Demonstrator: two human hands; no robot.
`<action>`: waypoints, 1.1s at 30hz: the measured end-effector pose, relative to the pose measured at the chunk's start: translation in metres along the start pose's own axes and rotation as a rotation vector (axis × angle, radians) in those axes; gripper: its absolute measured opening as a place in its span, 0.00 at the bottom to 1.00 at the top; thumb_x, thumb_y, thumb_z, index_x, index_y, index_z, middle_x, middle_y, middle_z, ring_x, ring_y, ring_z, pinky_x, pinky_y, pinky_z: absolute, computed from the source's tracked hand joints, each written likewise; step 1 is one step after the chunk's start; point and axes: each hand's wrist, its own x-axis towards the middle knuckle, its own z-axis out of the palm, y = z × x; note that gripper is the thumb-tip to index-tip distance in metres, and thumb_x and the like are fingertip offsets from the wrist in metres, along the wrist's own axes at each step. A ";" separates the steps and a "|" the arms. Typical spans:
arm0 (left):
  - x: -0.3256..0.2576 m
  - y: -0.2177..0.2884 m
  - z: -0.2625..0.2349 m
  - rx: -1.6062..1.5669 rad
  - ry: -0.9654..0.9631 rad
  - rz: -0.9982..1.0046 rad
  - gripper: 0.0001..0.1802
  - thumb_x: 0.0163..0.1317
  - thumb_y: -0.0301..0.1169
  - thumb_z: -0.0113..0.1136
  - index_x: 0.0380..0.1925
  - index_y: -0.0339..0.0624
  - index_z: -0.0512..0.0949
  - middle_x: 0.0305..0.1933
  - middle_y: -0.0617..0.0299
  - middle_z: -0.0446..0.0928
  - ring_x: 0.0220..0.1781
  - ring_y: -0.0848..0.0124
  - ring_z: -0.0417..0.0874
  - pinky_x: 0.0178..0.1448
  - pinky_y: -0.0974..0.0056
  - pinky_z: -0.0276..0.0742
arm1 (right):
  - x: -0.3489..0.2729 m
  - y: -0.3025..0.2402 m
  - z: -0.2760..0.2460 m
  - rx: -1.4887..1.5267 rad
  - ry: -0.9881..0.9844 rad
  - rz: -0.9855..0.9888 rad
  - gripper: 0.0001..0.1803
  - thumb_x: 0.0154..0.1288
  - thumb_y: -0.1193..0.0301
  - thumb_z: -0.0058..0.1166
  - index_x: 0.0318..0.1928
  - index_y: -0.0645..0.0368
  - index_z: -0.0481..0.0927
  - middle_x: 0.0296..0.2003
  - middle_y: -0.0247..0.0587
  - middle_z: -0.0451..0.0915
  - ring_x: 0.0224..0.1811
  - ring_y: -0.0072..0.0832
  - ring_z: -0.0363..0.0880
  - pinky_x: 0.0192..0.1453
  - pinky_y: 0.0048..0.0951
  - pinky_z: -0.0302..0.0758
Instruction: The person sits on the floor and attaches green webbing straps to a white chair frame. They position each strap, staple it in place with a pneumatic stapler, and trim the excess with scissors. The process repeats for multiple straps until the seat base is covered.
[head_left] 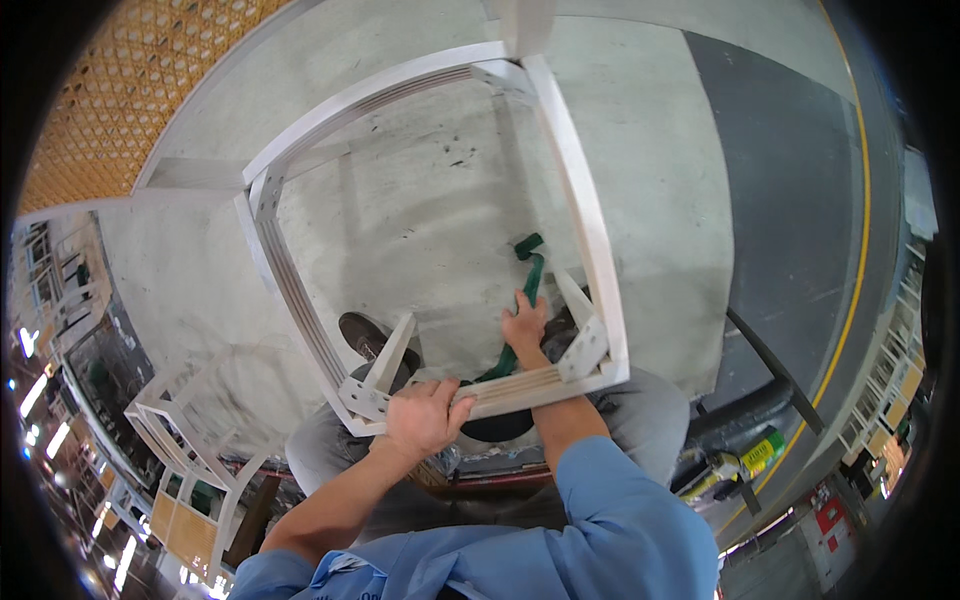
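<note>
A pale, whitish wooden chair frame [585, 195] lies across my lap with its open seat facing me. Corner blocks [584, 350] with drilled holes sit at its corners, and a woven cane panel [130, 85] rises at the upper left. My left hand [425, 418] is closed over the near rail, thumb to the right. Through the frame's opening reaches my right hand [526, 325], its fingers around a green strap [536, 275]. The strap's far end curls above that hand; its other end runs down behind the near rail, where it is partly hidden.
Another pale chair frame [205, 465] stands at the lower left. Down to the right are a dark metal bar [775, 368] and a yellow-green package [762, 452]. A dark grey floor strip [785, 170] with a yellow line runs along the right. My shoe [365, 335] shows beneath the frame.
</note>
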 end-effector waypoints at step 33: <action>-0.073 0.016 0.029 0.198 0.120 -0.006 0.28 0.69 0.53 0.58 0.61 0.49 0.76 0.48 0.49 0.86 0.51 0.46 0.85 0.56 0.46 0.79 | -0.326 0.033 -0.248 0.789 -0.461 -0.906 0.15 0.69 0.81 0.58 0.55 0.62 0.84 0.42 0.27 0.84 0.40 0.12 0.77 0.46 0.17 0.72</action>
